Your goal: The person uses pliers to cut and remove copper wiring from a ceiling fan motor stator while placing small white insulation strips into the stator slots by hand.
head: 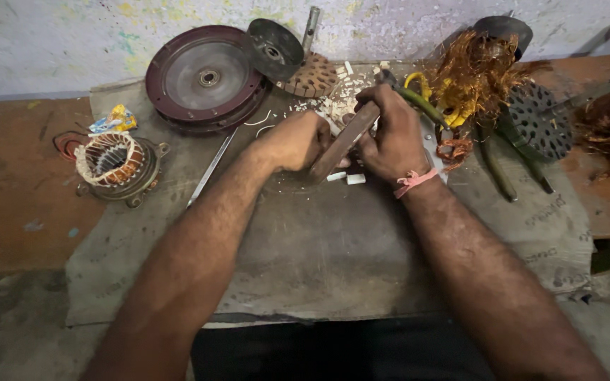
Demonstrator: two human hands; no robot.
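Observation:
My left hand (294,141) is closed in a fist over something small at the middle of the cloth-covered bench; what it grips is hidden. My right hand (390,134) is wrapped around a wooden-handled tool (340,144) that slants down to the left, its lower end touching the cloth beside my left fist. Small white slips (347,178) lie just under the hands. A pink thread band circles my right wrist (414,180).
A wound stator (112,164) sits at the left. A dark red round motor cover (202,76) and a black cap (274,48) lie at the back. Tangled copper wire (474,70), pliers (495,166) and a perforated rotor (534,123) crowd the right. A thin metal rod (210,169) lies left of centre.

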